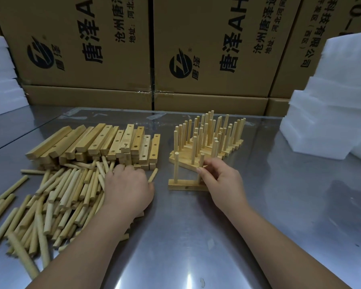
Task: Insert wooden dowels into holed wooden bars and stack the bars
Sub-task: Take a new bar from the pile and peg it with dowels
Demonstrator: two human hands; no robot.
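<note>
Nearest: loose dowel pile (56, 201) on the steel table (196, 236), plenty left. Left hand (127, 184) lies palm-down on the pile's far edge, fingers curled into the dowels; can't tell if it has one gripped (fingertips hidden). Right hand (221, 182) pinches the top of an upright dowel (202, 162) at the right end of the bar in work (183, 185), which lies flat just past the hands. That bar already carries a standing dowel (176, 167) at its left end; whether the pinched one is fully seated is hidden by the hand. Just behind: finished stack (208, 140) of doweled bars, several layers, pegs up. Left of it: blank holed bars (104, 142), a big heap, none pegged. Judgement: mid-run, current bar nearly done and still to go on the stack, most blanks still to do. Far back: cardboard boxes (88, 49), white foam blocks (331, 101) at the sides.
</note>
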